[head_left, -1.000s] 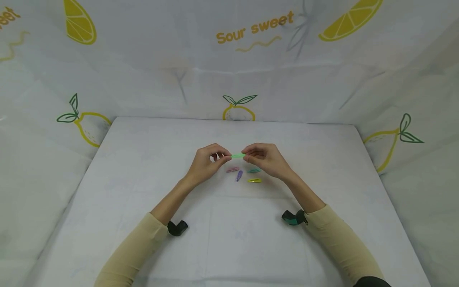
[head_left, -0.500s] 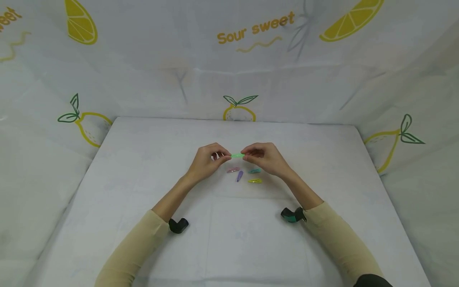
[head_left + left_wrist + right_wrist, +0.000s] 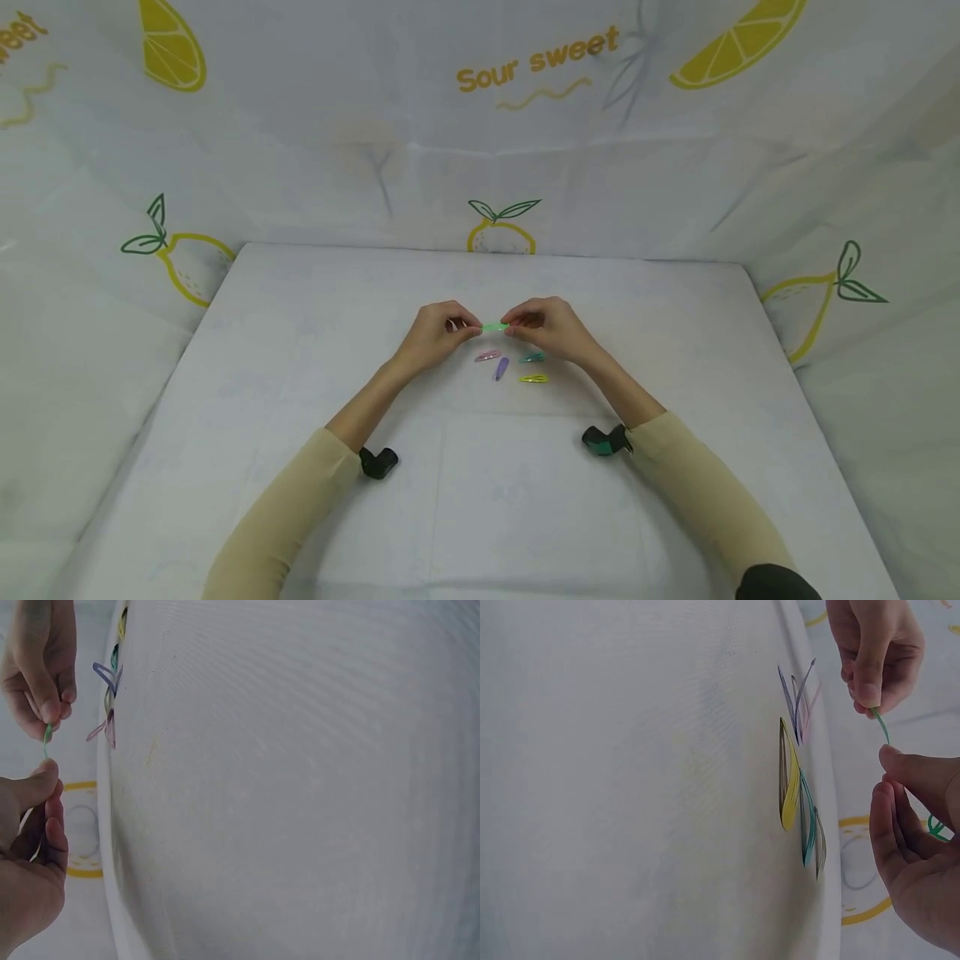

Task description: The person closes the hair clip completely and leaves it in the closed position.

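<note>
Both hands pinch a light green snap hair clip (image 3: pixel 493 327) from its two ends, above the far half of the table. My left hand (image 3: pixel 437 337) has its thumb and fingertips on the left end; my right hand (image 3: pixel 553 327) pinches the right end. In the right wrist view the green clip (image 3: pixel 882 724) looks thin and slightly bowed between the fingertips. Nearer the body lie a pink hair clip (image 3: pixel 487 355), a purple one (image 3: pixel 502 369), a teal one (image 3: pixel 533 357) and a yellow one (image 3: pixel 534 378). The yellow clip (image 3: pixel 789 802) has its two parts spread apart.
The table (image 3: pixel 480 500) has a white cover. White cloth (image 3: pixel 337 108) printed with lemons rises behind it and at both sides. A black device sits at each wrist, the left device (image 3: pixel 378 463) and the right device (image 3: pixel 606 441) above the table.
My right hand has shifted slightly left and both forearms have moved a little forward and inward. The green hair clip stays pinched between the hands. The other clips lie as before.
</note>
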Demonstrator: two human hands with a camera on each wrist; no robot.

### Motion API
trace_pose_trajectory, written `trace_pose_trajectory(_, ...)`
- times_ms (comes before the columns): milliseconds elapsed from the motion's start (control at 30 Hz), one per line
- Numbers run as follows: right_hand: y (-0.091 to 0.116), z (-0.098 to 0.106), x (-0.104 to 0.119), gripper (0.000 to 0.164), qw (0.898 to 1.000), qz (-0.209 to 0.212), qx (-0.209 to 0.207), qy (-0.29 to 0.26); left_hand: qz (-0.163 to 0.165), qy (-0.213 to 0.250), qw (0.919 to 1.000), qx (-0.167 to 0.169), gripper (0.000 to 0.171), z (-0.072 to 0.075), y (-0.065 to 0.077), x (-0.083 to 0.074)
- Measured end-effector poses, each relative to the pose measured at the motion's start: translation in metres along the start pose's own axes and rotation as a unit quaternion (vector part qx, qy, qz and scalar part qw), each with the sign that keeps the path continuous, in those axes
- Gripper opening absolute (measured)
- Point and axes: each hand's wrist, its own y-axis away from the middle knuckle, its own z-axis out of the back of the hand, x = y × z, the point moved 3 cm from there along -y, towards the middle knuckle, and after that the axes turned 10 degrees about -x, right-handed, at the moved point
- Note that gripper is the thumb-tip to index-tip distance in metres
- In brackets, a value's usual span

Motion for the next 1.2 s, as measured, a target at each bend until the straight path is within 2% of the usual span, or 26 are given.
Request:
trace_pose_trajectory(200,-0.005,-0.003,-0.006,0.015,1.000,-0.002,0.006,0.027,0.008,-0.014,0.9998,0.010,0.004,-0.004,-0.004,0.004)
trace_pose_trajectory(533,-0.010,-0.005,-0.012,0.014,0.999,0.001,0.011,0.038,0.021,-0.027,0.9991,0.024,0.006,-0.007,-0.007,0.005)
trace_pose_trajectory(1200,-0.018,-0.008,-0.020,0.016,0.998,-0.021,0.028,0.050,0.068,-0.001,0.9970,0.037,0.008,-0.012,-0.011,0.023)
